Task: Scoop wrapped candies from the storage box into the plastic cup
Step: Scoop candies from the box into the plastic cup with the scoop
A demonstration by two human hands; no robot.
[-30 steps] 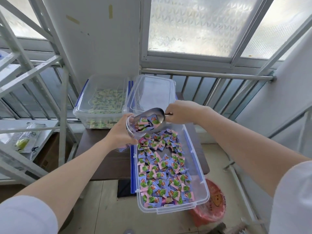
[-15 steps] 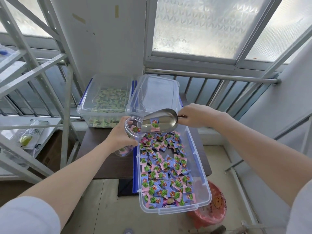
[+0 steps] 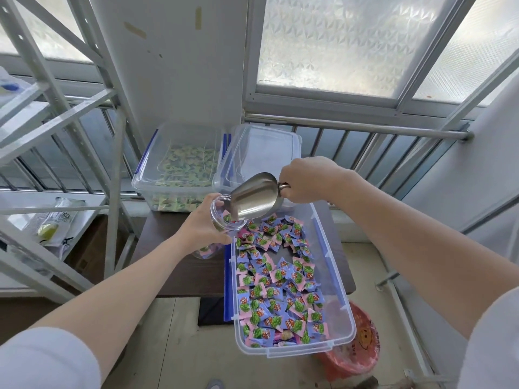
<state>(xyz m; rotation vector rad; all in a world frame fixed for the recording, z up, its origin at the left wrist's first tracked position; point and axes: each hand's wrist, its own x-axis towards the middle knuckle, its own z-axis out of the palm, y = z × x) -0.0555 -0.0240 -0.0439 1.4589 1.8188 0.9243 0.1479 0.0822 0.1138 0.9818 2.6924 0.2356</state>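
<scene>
**Scoop tipped into the cup above the candy box**

A dark brown table (image 3: 174, 265) is seen below a frosted window (image 3: 351, 43), with a white metal shelving rack (image 3: 59, 113) to the left and a railing (image 3: 365, 127) behind. A packet (image 3: 53, 220) lies on a lower shelf of the rack. On the floor at the right, partly hidden under the near box, a red bucket (image 3: 362, 352) is visible.

At the back of the table a lidded clear storage box (image 3: 179, 167) is filled with pale green wrapped sweets. Beside it a clear lid (image 3: 264, 153) is propped upright. The open storage box (image 3: 334, 282) reaches over the table's near edge and is partly filled with wrapped candies (image 3: 269, 290) in blue, pink and green; a bare patch of its floor shows near the far end.

The clear plastic cup (image 3: 224, 217) is gripped around its side by the left hand (image 3: 199, 228) and tilted toward the scoop, at the far left corner of the open box. A few candies are seen inside it. The handle of the metal scoop (image 3: 252, 197) is clasped in the closed right hand (image 3: 306, 178); the scoop's mouth is set into the cup's opening.

Compared with half a second earlier, the scoop has been tipped more steeply, its underside now faces the camera, and the candies that lay in it are no longer seen.
</scene>
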